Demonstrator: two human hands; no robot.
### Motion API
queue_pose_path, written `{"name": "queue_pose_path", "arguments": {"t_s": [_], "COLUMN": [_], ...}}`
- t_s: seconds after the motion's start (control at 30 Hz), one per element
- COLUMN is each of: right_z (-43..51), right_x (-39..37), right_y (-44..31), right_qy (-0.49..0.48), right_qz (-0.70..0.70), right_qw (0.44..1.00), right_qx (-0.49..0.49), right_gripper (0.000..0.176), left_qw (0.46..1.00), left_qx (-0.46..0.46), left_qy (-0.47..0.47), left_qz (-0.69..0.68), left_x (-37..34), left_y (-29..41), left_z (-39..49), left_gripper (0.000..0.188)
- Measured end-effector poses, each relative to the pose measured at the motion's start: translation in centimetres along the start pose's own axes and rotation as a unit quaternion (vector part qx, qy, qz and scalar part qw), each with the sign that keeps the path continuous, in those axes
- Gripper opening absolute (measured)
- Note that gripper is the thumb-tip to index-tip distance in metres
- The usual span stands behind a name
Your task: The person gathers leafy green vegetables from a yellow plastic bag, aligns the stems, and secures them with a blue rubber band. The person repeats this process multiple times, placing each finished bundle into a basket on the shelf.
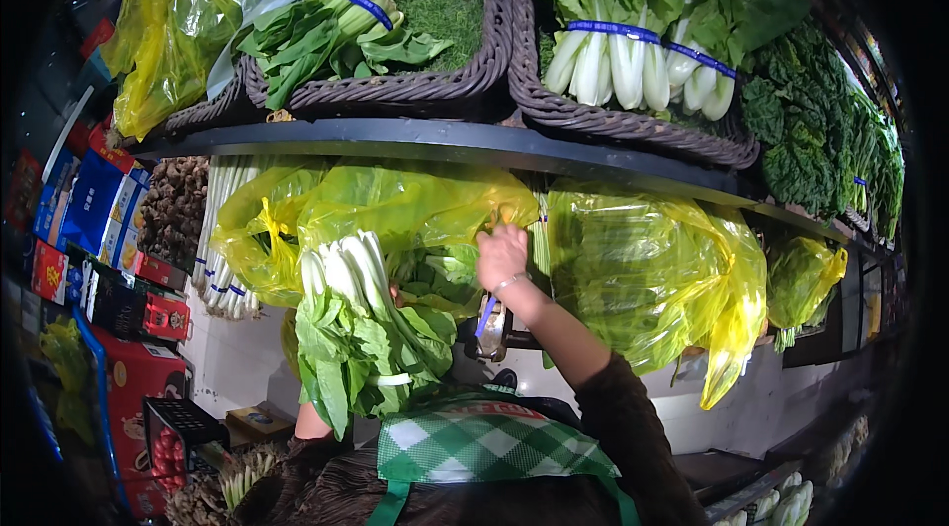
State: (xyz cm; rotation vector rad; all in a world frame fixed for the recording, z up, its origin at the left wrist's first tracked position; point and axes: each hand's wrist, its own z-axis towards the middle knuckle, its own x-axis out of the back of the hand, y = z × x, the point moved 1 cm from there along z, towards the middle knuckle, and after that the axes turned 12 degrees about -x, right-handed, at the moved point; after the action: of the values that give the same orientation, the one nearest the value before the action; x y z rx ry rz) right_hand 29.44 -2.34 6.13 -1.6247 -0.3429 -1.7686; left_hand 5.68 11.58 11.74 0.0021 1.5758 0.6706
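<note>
A loose bunch of leafy greens with white stalks (363, 281) lies across my left forearm, leaves toward me. The bunch hides most of my left hand (397, 295); only a bit of finger shows beside the stalks. My right hand (504, 257), with a bracelet at its wrist, has its fingers closed on the rim of a yellow plastic bag (400, 192). More greens (445, 270) lie inside that bag. Just below my right hand stands a metal tape-binding device (491, 340) with blue tape on it.
A large filled yellow bag (652, 281) lies to the right, a knotted one (274, 229) to the left. Behind runs a dark shelf edge (415, 137) under wicker baskets (393, 88) of blue-taped greens (615, 59). Long white-stalked vegetables (226, 229) and boxes (104, 200) are at left.
</note>
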Motion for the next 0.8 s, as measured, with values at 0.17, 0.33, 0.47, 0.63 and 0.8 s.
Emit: {"name": "queue_pose_path", "arguments": {"t_s": [0.17,0.33,0.47,0.63,0.8], "right_z": [3.7,1.0,-2.1,-9.8,-12.8], "right_x": [-2.9,-0.8,4.4,5.4,4.5], "right_y": [-3.4,-4.0,1.9,4.9,6.0], "right_qy": [-0.154,-0.238,-0.052,-0.019,-0.017], "right_qz": [-0.079,0.072,0.163,0.049,0.095], "right_qw": [0.984,0.969,0.962,0.924,0.941], "right_qx": [0.037,0.005,0.212,0.378,0.323], "right_gripper": [0.021,0.032,0.015,0.027,0.027], "left_qw": [1.0,1.0,0.999,0.999,0.999], "left_qx": [-0.005,-0.009,-0.008,0.001,0.009], "left_qy": [0.006,0.012,0.016,0.012,0.01], "left_qz": [-0.012,-0.024,-0.029,-0.034,-0.036], "left_x": [0.4,1.0,1.4,1.5,1.5], "left_y": [0.2,0.8,1.2,1.3,1.2], "left_z": [-0.6,-1.1,-1.3,-0.9,-0.9], "left_gripper": [0.08,0.08,0.08,0.079,0.079]}}
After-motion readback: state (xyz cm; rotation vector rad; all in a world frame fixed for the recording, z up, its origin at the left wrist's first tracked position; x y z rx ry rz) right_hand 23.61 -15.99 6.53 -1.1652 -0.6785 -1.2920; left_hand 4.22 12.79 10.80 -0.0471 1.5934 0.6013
